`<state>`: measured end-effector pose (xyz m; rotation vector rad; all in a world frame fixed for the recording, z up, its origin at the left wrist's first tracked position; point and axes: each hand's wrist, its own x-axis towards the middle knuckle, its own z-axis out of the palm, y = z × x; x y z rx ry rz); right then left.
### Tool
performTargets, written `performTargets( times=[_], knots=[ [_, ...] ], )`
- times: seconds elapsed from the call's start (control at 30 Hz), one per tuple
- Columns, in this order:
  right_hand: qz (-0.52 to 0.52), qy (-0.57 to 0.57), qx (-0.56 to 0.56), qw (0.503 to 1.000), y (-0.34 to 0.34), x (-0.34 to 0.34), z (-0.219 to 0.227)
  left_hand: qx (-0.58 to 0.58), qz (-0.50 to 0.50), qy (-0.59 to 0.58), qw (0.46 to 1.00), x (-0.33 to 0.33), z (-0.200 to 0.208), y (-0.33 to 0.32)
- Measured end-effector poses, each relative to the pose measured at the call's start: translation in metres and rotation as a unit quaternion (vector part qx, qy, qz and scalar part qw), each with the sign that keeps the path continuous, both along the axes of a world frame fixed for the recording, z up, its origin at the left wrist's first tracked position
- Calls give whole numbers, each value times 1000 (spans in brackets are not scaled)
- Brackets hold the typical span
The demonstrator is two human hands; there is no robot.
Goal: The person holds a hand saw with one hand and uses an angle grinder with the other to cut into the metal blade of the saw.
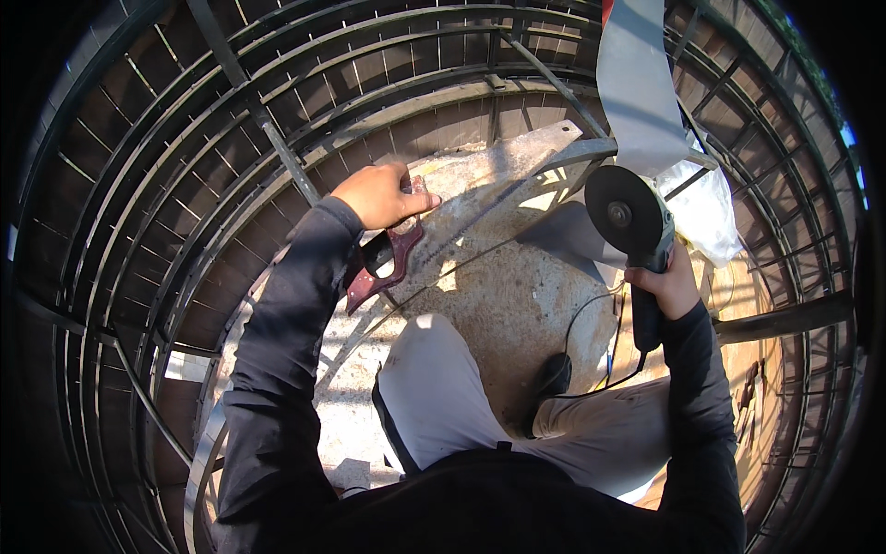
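Note:
My left hand (374,197) grips the top of a handsaw (503,166) near its dark red, paint-spotted handle. The saw's pale, dusty blade stretches away to the far right and narrows to an end with a small hole. In my right hand (672,284) is an angle grinder (649,300), held upright by its dark body with the fingers wrapped round it. Its black disc (620,210) faces me, apart from the saw. From the grinder's lower end a black cord curves down toward my leg.
Curved dark metal bars (305,88) and brown slats surround me. A bent grey sheet (635,83) hangs at the far right beside clear plastic (706,212). My bent knee (434,355) and dark shoe (554,376) are close, over a stained, dusty floor (503,323).

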<state>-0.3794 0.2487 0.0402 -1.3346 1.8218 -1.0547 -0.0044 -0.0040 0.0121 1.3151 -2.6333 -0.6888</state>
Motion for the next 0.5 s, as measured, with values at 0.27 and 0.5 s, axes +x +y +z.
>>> performTargets(
  times=[0.27,0.5],
  knots=[
    [-46,22,-4,999,12,21,29,-22,-18,-55,998,-34,-17,-18],
    [8,16,29,999,-4,20,-1,-3,-56,-30,998,-31,-10,-19]
  ],
)
